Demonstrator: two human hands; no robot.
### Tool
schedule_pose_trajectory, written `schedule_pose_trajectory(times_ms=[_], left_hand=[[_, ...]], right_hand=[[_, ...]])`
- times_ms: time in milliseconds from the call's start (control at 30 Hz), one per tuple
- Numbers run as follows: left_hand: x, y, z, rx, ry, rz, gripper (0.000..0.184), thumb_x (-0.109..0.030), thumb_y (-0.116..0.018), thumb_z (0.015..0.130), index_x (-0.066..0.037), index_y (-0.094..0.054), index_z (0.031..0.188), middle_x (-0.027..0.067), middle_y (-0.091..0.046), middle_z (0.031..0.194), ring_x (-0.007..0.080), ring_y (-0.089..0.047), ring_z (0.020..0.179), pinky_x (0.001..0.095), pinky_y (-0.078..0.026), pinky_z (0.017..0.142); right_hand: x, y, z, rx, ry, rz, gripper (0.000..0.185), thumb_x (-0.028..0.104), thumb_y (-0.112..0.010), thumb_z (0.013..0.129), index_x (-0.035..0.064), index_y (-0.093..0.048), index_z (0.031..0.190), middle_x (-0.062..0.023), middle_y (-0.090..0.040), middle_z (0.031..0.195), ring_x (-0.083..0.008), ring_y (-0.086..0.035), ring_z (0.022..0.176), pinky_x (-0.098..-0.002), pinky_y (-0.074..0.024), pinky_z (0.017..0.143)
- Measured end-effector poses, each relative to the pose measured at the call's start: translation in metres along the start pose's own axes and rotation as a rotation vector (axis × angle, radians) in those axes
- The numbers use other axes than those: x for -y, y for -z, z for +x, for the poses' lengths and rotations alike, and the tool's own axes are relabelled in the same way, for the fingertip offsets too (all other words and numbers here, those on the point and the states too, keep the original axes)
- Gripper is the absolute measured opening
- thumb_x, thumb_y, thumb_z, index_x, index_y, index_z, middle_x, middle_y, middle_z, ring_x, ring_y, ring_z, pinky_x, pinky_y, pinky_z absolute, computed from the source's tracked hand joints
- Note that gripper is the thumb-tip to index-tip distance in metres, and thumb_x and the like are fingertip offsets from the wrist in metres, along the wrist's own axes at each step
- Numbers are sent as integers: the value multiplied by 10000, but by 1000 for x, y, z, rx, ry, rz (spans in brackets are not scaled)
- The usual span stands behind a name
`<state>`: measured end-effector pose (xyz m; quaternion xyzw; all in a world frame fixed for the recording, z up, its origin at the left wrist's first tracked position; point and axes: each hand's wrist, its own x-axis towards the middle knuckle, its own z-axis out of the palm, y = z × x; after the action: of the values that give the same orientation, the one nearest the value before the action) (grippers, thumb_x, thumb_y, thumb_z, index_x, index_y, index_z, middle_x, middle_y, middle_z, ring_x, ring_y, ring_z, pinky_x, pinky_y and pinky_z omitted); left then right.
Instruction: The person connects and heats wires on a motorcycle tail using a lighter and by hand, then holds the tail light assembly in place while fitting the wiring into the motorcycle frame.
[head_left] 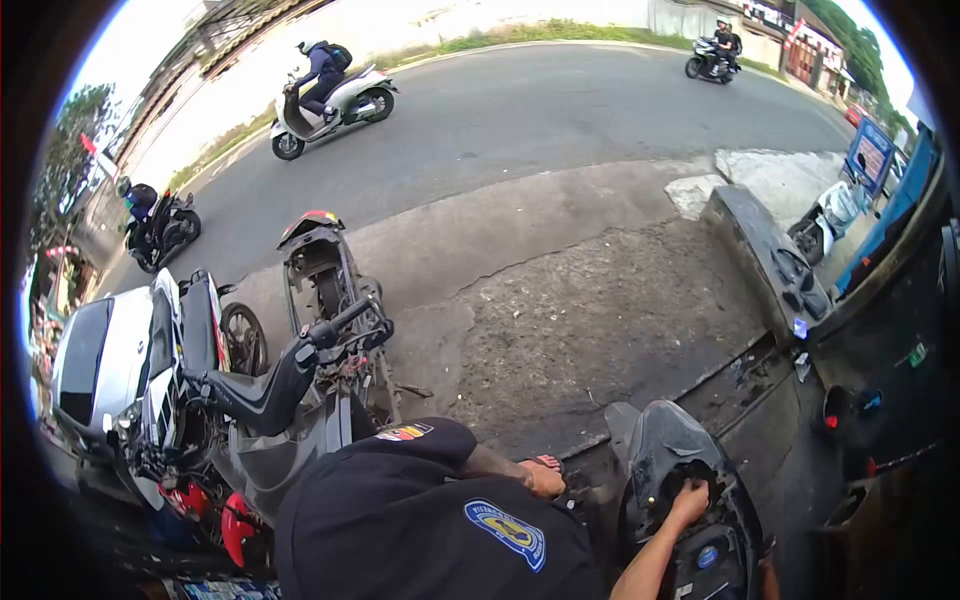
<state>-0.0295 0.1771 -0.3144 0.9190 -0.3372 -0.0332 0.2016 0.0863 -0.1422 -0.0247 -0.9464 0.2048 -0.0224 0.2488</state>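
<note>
My left hand reaches in from the bottom edge with curled fingers. It is at a dark opening in the grey scooter body; what the fingers hold, if anything, is hidden. A round blue emblem shows on the black section nearer me. Along the lower right side of the scooter body, a small part of my right hand shows; its fingers are hidden. Left of the scooter bends a co-worker in a black shirt, one hand lowered near a sandalled foot.
A partly stripped motorbike and other parked motorbikes stand at the left, beside a white car. A low concrete block lies at the right. Beyond the rough pavement, riders pass on the road, one on a white scooter.
</note>
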Motion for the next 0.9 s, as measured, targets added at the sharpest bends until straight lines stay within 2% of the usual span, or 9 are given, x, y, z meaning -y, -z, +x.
schedule_pose_trajectory(times_ms=[167,233,267,333,400,500,667,800,900], left_hand=[[-9,32,-35,-293,8,-319,460,-331,-362,958,-71,-489,1316,91,-464,1413,235,-385,1353,381,-267,1142],[-31,53,-32,-476,157,-412,377,-426,-610,734,-128,-707,945,111,-661,1100,297,-577,1117,385,-399,1015],[-26,72,-18,232,334,-289,366,-409,-654,677,-122,-723,894,129,-653,1099,321,-577,1117,387,-424,979],[-123,339,10,470,507,-401,398,-369,-665,711,-78,-716,977,145,-668,1054,307,-610,1084,403,-457,930],[-127,340,1,303,900,-628,418,-346,-667,754,-36,-701,1032,166,-688,1002,316,-651,998,430,-491,883],[-129,307,-22,83,1013,-722,394,-313,-659,799,-9,-690,1047,181,-700,964,343,-674,922,445,-513,845],[-127,295,-36,-14,1006,-921,366,-225,-704,848,1,-648,1129,151,-709,998,239,-686,964,343,-520,865],[-111,278,-47,-95,897,-1069,317,-185,-704,883,6,-625,1124,124,-694,1021,172,-666,918,308,-517,829],[-108,291,-34,-417,883,-1137,194,-153,-609,949,4,-550,1047,93,-659,904,89,-585,821,262,-478,715]], right_hand=[[-24,-3,-23,-96,162,253,242,219,-647,898,-23,-647,901,-197,-672,842,-379,-635,757,-438,-479,677],[-18,16,-49,-119,273,335,253,222,-636,908,-31,-636,899,-175,-649,801,-352,-605,702,-417,-472,655],[-10,18,-64,-128,334,348,257,221,-633,912,-36,-629,896,-162,-635,778,-327,-591,674,-405,-468,642],[2,22,-94,-4,194,499,250,213,-628,927,-35,-617,910,-81,-599,744,-188,-569,677,-337,-463,624],[12,24,-115,62,158,573,224,204,-613,941,-20,-604,928,-30,-566,727,-108,-525,622,-268,-416,548],[26,23,-136,216,-18,764,154,149,-590,956,-1,-589,988,-23,-580,748,-49,-491,563,-199,-375,495],[34,32,-135,299,-17,940,219,124,-574,960,-29,-583,1117,-116,-692,948,-89,-575,618,-218,-418,525],[32,30,-141,349,-103,958,252,187,-533,986,-21,-583,1118,-110,-693,938,-86,-584,616,-201,-396,488],[34,25,-152,298,-127,1000,263,195,-501,997,-11,-580,1139,-115,-679,993,-94,-602,656,-200,-417,493]])
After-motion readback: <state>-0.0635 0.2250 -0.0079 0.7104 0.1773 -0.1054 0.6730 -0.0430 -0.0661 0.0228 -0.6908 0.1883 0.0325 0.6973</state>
